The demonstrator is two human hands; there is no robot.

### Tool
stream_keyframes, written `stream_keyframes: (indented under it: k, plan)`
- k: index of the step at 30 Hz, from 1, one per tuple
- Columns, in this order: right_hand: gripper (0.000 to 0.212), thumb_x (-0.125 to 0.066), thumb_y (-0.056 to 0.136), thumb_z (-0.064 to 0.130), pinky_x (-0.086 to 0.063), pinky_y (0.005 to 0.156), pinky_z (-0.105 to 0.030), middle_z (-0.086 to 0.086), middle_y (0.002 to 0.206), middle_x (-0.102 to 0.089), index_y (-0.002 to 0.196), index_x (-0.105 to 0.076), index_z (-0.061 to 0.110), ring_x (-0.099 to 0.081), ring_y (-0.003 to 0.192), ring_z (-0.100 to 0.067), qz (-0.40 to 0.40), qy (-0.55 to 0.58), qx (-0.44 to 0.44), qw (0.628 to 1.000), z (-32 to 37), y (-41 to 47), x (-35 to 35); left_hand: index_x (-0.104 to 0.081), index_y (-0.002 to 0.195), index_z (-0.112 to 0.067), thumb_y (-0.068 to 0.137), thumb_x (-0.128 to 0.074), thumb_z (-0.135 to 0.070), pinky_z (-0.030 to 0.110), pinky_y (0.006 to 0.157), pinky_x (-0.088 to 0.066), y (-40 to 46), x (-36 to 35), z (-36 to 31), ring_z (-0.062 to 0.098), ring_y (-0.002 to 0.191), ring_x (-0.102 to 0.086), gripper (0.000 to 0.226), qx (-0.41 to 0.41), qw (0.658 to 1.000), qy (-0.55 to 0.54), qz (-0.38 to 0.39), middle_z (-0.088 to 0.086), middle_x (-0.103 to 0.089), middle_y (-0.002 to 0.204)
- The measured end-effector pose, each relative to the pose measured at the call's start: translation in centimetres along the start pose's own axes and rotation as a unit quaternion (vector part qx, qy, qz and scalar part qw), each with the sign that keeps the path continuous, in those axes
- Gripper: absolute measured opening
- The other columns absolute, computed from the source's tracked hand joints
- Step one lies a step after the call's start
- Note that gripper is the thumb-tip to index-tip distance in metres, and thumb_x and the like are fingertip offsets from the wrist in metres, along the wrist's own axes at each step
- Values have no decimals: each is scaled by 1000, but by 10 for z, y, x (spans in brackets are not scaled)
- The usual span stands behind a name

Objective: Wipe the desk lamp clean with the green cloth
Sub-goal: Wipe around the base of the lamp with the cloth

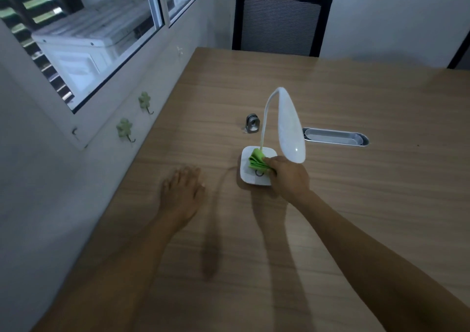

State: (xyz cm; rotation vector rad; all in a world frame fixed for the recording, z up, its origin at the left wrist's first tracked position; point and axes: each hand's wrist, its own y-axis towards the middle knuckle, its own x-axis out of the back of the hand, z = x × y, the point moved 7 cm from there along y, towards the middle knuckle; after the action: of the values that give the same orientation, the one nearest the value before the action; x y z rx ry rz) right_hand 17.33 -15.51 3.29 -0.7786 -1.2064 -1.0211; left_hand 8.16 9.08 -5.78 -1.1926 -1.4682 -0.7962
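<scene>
Before you on the wooden desk stands the white desk lamp (pixel 290 128), its thin neck arching from a square base to a long drooping head, with the bunched green cloth (pixel 257 162) pressed on that base beside the neck.

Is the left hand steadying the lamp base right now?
No. The left hand lies flat on the desk, apart from the lamp base.
</scene>
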Motion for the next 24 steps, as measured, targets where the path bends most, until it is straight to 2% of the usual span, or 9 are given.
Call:
stream_keyframes:
  k: [5,9,14,17,19,20,21,23,24]
  plan:
    - [42,-53,88,20,-50,86,-37,5,131,-62,127,-56,36,-61,111,-31,30,40,73,996,25,-25,-5,-17,146,-37,83,-5,-58,51,118,-8,-10,-6,11,24,148,-11,67,-5,1000,14,-14,-2,-13,161]
    - [40,-43,86,20,-51,75,-35,-4,114,-69,121,-58,31,-64,95,-34,-37,-12,-14,999,2,0,-4,-18,146,-39,82,-2,-56,50,118,-8,-10,-5,10,22,148,-12,68,1,999,19,-35,-3,-15,161]
    - [43,-40,87,39,-43,62,-10,-2,122,-64,126,-56,29,-62,101,-30,0,-22,-23,999,10,3,-19,-23,144,-40,87,-10,-54,48,117,-10,-12,-2,9,21,148,-15,61,5,998,10,-56,-4,-20,159]
    - [45,-50,86,22,-49,78,-30,1,126,-63,130,-53,34,-64,101,-33,9,-57,78,995,41,-11,-11,-22,144,-40,89,-13,-54,48,117,-10,-13,-1,9,21,147,-15,58,0,998,11,-63,-4,-20,159]
    - [40,-40,92,28,-49,70,-9,0,128,-61,129,-55,29,-60,107,-30,-20,5,39,999,38,-1,-4,-24,144,-39,87,-13,-54,49,117,-11,-14,0,10,22,147,-17,59,1,998,12,-68,-3,-22,159]
    - [38,-36,96,29,-36,56,8,-3,128,-61,129,-55,23,-58,108,-28,-25,42,-12,999,28,6,-6,-26,144,-39,87,-12,-54,49,117,-12,-13,0,9,22,147,-18,61,2,997,13,-72,-2,-24,158]
    - [37,-37,98,29,-32,48,10,-6,127,-61,129,-55,19,-57,109,-27,-19,37,-38,998,20,9,-11,-27,143,-39,86,-13,-55,49,117,-13,-13,1,8,23,146,-20,61,2,997,14,-74,-2,-25,158]
    - [35,-45,96,24,-38,54,8,-8,124,-61,129,-54,18,-59,105,-30,-26,35,-57,997,19,7,-10,-28,143,-38,86,-14,-54,50,116,-15,-13,1,7,23,146,-21,61,1,997,15,-77,-1,-27,157]
    - [35,-54,91,21,-51,64,-10,-7,117,-64,125,-57,20,-64,96,-34,-38,-1,-28,999,28,3,-9,-29,143,-38,87,-15,-54,50,116,-15,-13,1,7,23,146,-21,60,1,997,15,-78,-1,-27,157]
